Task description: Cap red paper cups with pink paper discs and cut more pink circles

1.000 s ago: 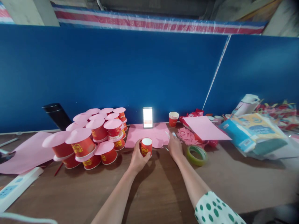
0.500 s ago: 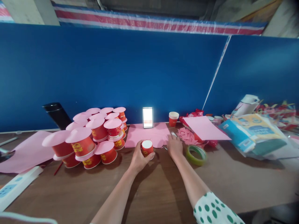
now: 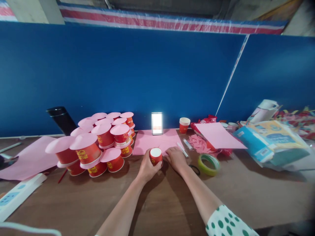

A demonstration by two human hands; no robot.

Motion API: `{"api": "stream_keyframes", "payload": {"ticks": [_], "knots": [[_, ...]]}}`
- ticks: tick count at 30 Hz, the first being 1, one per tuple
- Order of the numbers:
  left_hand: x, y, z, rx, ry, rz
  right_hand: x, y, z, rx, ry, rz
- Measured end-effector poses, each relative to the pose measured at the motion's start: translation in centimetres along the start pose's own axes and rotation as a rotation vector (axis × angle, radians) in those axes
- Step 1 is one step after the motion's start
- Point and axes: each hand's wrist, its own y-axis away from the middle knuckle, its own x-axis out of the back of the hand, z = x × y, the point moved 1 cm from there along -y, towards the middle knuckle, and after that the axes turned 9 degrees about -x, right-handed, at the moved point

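Note:
My left hand is wrapped round a red paper cup, whose pale round end faces up. Close to its right, my right hand rests low with its fingers stretched over the near edge of a pink paper sheet. Whatever lies under those fingertips is hidden. A white pen and a glue stick lie just beyond the right hand. Scissors, partly covered by the right wrist, show a dark handle.
Stacked red cups with pink paper discs stand at left, near a black flask and a power strip. On the right are a tape roll, pink scraps, nested cups and a tissue pack. A bright phone stands behind.
My right hand has moved left, off the pen and glue stick, to the pink paper beside the cup. The scissors' handle has come into view. My left hand still holds the cup.

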Motion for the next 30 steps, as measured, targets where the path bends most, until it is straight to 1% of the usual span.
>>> {"api": "stream_keyframes", "payload": {"ticks": [4, 8, 13, 16, 20, 24, 30], "knots": [[0.0, -0.1, 0.1, -0.015, 0.026, 0.041, 0.0, 0.0, -0.1, 0.018, -0.024, 0.007], [0.2, -0.1, 0.2, 0.033, 0.064, 0.072, 0.1, 0.0, 0.0, 0.022, -0.072, -0.005], [0.6, -0.1, 0.2, 0.043, 0.058, 0.073, 0.4, 0.3, 0.0, 0.064, -0.105, -0.005], [0.9, 0.0, -0.1, 0.004, 0.071, 0.105, 0.5, 0.8, -0.5, 0.119, -0.062, -0.019], [1.2, 0.0, -0.6, -0.034, -0.017, 0.126, 0.8, 1.3, -1.7, 0.204, 0.057, -0.082], [1.3, -0.4, -0.7, -0.039, -0.070, 0.108, 1.4, 2.4, -2.7, 0.206, 0.116, -0.113], [1.4, -0.4, -0.5, -0.024, -0.084, 0.029, 2.5, 5.9, -2.9, 0.238, 0.129, -0.150]]}}
